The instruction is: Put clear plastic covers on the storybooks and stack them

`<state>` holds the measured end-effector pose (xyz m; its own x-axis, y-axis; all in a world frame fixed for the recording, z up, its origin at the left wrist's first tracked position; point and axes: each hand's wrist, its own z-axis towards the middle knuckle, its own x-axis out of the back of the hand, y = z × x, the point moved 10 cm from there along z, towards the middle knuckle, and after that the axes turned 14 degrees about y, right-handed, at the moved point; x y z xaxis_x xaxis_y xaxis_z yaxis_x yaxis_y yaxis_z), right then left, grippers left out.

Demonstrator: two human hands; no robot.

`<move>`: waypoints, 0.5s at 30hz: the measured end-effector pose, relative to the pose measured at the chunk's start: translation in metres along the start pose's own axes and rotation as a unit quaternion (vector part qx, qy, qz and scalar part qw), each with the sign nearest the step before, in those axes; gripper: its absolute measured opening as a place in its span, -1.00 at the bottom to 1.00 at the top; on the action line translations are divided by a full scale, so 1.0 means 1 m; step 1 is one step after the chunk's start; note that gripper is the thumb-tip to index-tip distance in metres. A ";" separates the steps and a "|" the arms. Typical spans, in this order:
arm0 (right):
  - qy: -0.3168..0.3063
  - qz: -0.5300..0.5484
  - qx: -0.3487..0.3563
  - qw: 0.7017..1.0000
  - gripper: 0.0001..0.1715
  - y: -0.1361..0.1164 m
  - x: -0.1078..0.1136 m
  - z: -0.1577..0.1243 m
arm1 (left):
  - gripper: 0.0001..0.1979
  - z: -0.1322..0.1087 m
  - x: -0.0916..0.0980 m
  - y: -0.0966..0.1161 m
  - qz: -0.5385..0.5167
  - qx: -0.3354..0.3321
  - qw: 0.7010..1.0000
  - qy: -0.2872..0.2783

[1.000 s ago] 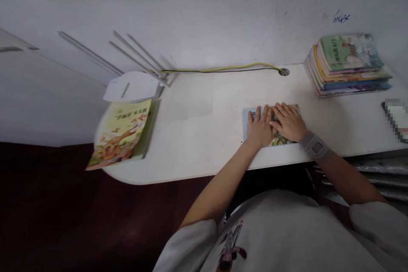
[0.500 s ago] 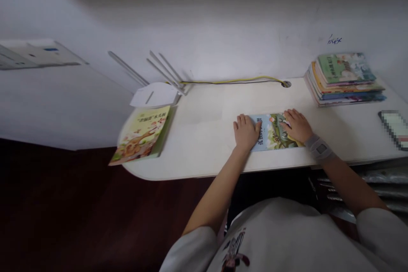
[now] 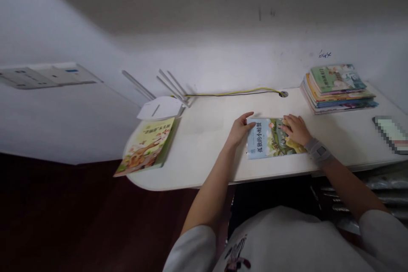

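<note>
A blue picture book [image 3: 263,148] with Chinese lettering and a green cartoon scene lies flat on the white table [image 3: 204,157] in front of me. My left hand [image 3: 239,131] is at its far left corner, turned on its side. Its thumb touches the cover's edge, while the index finger stretches out just beyond, apart from the thumb. On the right part of the cover rests my right hand [image 3: 297,129], palm down with fingers spread. A grey band with a dark square face [image 3: 321,150] circles my right wrist.
A stack of thin books [image 3: 338,89] stands at the back right, with a blurred-out phone-like object [image 3: 392,134] nearer me. At left, a yellow-green book [image 3: 145,146] overhangs the table edge beside a white router [image 3: 159,108]. Cables [image 3: 229,93] run along the wall into a hole.
My left hand has slid off the cover to the book's far left corner and turned on its side, uncovering the title. My right hand stays on the cover. The view has shifted slightly.
</note>
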<state>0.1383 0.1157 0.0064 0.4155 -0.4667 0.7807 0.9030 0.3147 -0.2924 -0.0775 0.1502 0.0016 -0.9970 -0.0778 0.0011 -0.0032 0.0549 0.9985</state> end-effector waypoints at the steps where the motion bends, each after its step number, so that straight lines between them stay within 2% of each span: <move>1: 0.002 0.009 0.003 1.000 -0.50 0.000 0.002 0.002 | -0.44 0.001 0.001 0.002 -0.002 0.006 1.000 -0.001; 4: 0.012 0.052 0.022 0.998 -0.50 0.001 0.013 0.009 | -0.62 -0.001 0.006 0.004 0.003 0.022 1.000 0.004; 8: 0.008 0.142 0.044 0.989 -0.61 0.003 0.040 0.020 | -0.66 -0.011 0.011 0.011 0.021 0.006 1.000 0.015; 10: -0.018 0.176 0.028 0.984 -0.66 0.009 0.050 0.022 | -0.69 -0.017 0.015 0.016 0.046 -0.017 0.998 0.030; 13: -0.056 0.214 -0.012 0.975 -0.63 0.014 0.061 0.023 | -0.75 -0.024 0.024 0.029 0.084 -0.074 0.991 0.078; 15: -0.064 0.235 -0.040 0.969 -0.62 0.016 0.066 0.025 | -0.75 -0.026 0.026 0.035 0.090 -0.094 0.988 0.088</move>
<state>0.1777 0.1109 0.0667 0.7708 -0.1785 0.6115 0.6246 0.4004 -0.6705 -0.1017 0.1237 0.0376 -0.9512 -0.2560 0.1724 0.2038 -0.1013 0.9738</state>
